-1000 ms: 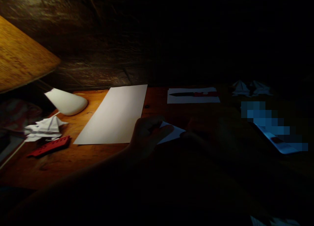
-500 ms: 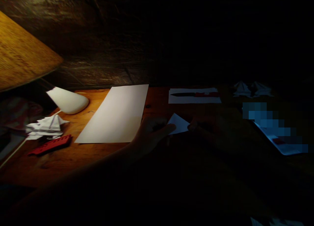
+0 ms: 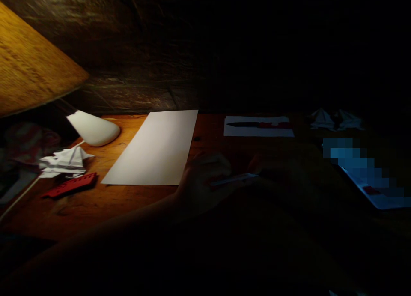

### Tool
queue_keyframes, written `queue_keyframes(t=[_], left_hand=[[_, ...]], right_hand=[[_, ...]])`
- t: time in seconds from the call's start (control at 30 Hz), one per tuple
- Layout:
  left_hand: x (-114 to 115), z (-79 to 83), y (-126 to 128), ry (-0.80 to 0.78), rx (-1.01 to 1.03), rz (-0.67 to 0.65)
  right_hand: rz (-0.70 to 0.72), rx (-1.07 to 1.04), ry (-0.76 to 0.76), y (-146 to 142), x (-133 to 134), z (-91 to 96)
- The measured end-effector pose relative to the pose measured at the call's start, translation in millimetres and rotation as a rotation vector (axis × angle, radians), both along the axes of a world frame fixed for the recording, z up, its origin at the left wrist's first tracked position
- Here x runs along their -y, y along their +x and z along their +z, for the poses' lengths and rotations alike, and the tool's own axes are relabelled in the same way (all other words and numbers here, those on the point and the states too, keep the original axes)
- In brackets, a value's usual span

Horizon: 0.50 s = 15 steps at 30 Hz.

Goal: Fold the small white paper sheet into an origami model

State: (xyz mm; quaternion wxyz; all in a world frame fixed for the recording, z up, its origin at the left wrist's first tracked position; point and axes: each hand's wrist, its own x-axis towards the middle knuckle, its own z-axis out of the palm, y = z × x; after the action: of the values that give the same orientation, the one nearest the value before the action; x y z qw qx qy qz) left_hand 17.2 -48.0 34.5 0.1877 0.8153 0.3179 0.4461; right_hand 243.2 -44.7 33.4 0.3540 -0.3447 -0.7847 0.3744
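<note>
1. Small folded white paper (image 3: 233, 180), seen nearly edge-on as a thin strip, held low above the wooden worktop (image 3: 135, 206), to the right of the large sheet and nearer than it.
2. Left hand (image 3: 204, 180) at the strip's left end, in heavy shadow, with fingers (image 3: 212, 163) together and apparently clamped on the paper, though the darkness makes this a fair reading rather than a sure one.
3. Right hand (image 3: 272, 167) just beyond the strip's right end, almost lost in shadow; fingers apart or together: impossible to tell.
4. Large blank white sheet (image 3: 154, 148) flat on the worktop, just left of the left hand, slanting from near left to far right.
5. Beyond the hands, a smaller white sheet (image 3: 258, 131) near the far edge, with a black-bladed, red-handled knife (image 3: 257, 124) lying on it.
6. Far right, two white folded paper figures (image 3: 335, 119) side by side, and below them a pale blue-lit sheet (image 3: 375, 193), partly pixelated.
7. Left of the large sheet, a white paper model (image 3: 66, 163) beside a notched red strip (image 3: 70, 185), both near the worktop's left edge.
8. Farther left, a white cone-shaped lamp (image 3: 93, 129) on the worktop, under a large amber shade (image 3: 28, 60), with a rough stone wall (image 3: 128, 73) behind.
</note>
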Motion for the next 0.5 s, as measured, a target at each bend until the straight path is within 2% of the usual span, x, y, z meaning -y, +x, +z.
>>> queue_keyframes(t=[0.13, 0.3, 0.5], left_hand=[[6, 3.7, 1, 0.118, 0.03, 0.029], [6, 0.8, -2, 0.146, 0.056, -0.093], [3, -6.6, -7, 0.166, 0.005, -0.082]], right_hand=[[0.039, 0.036, 0.055, -2, 4, 2.0], [0.07, 0.085, 0.124, -2, 10, 7.4], [0.03, 0.071, 0.228, -3, 15, 19.2]])
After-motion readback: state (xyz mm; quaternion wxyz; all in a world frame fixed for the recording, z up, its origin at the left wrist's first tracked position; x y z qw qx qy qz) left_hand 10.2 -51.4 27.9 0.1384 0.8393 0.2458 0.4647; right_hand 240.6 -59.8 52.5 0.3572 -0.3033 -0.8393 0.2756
